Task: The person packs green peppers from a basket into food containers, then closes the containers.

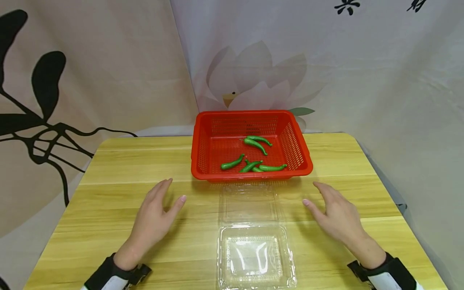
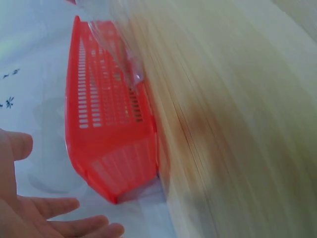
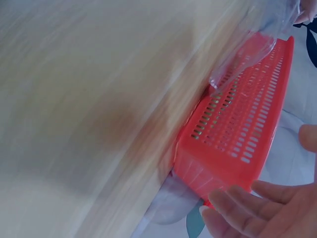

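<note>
Both hands hover over the table with nothing in them. My left hand (image 1: 154, 215) is left of a clear plastic clamshell box (image 1: 253, 257), fingers extended and thumb spread. On the box's other side, my right hand (image 1: 337, 213) has its fingers and thumb apart too. The box lies unfolded, its lid (image 1: 250, 203) toward the back. Just behind the lid stands a red plastic basket (image 1: 203, 149) holding several green chili peppers (image 1: 255, 146), some at its back and others along its front. In the wrist views, the left fingers (image 2: 54, 206) and right fingers (image 3: 242, 208) are straight.
The wooden table (image 1: 108, 169) carries the basket at its back edge, in front of a printed cloth backdrop (image 1: 362, 80). Black straps with small devices (image 1: 139, 274) sit on both wrists.
</note>
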Tool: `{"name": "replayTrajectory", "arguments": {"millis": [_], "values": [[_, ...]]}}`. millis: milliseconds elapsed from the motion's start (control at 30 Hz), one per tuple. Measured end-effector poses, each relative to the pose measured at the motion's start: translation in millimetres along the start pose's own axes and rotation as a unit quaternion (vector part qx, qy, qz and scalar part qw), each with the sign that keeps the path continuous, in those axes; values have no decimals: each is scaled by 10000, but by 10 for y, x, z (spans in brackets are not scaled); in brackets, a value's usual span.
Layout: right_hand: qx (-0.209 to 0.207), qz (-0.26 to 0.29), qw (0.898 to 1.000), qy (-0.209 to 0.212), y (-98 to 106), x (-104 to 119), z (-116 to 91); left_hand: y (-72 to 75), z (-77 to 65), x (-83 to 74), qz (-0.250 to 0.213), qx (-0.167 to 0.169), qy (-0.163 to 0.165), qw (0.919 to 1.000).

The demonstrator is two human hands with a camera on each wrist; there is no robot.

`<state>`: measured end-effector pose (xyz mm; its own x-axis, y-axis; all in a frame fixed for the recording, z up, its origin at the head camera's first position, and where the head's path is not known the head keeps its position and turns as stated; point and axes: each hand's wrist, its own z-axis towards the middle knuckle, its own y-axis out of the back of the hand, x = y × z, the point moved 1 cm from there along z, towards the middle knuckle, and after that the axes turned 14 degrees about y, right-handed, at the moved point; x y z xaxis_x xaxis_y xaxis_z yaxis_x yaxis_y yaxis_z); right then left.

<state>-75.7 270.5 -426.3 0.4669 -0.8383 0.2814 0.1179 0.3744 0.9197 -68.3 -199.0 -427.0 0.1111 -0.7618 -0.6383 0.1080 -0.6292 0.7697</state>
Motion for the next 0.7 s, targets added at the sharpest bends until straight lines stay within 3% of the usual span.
{"name": "replayTrajectory", "arguments": {"millis": [267, 700], "values": [[172, 505, 9985, -154, -39, 119, 42, -83, -31, -120, -727, 548, 248, 9955], [312, 1354, 9897, -343, -167, 266, 107, -354, -91, -293, -1309, 1236, 633, 9816]]}}
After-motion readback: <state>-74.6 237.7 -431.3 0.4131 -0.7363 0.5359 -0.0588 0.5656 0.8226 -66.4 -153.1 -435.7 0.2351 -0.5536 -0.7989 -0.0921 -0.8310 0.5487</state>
